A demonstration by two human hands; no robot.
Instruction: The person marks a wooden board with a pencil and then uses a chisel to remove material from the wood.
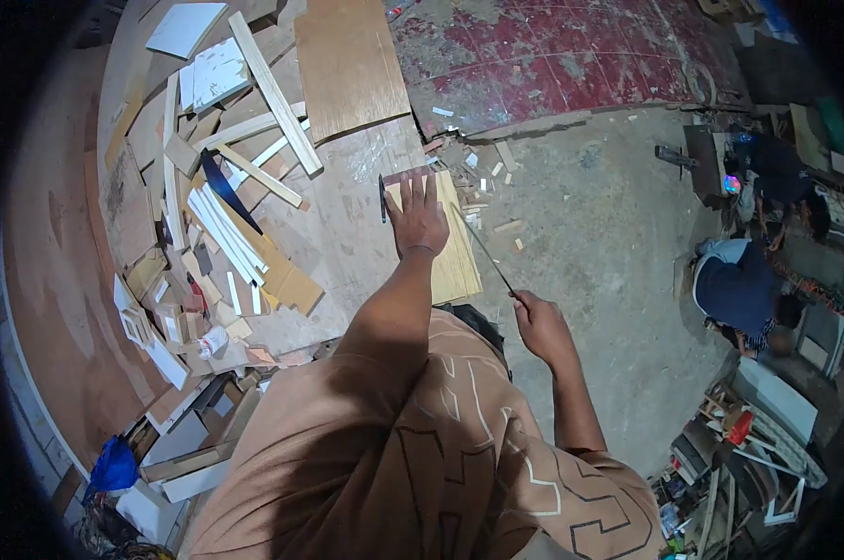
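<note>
My left hand [419, 222] lies flat on a pale wooden board [455, 266], its fingers stretched out and pressing near the board's far end. A reddish-brown strip shows under the fingertips. Close to the left of that hand is a narrow dark item [382, 200]. My right hand [539, 327] is closed round the near end of a long thin-bladed tool [488, 254], seen almost edge-on. The tool slants forward and left, and its far end meets the board's right edge. The grip covers its handle.
Wood strips [274, 93], white strips [228, 233] and a brown plywood sheet [352, 70] lie on the worktop [333, 233]. Small offcuts [482, 187] litter the concrete floor [599, 215]. At the right, a person in dark blue [741, 291] bends low, with another person [784, 177] beyond.
</note>
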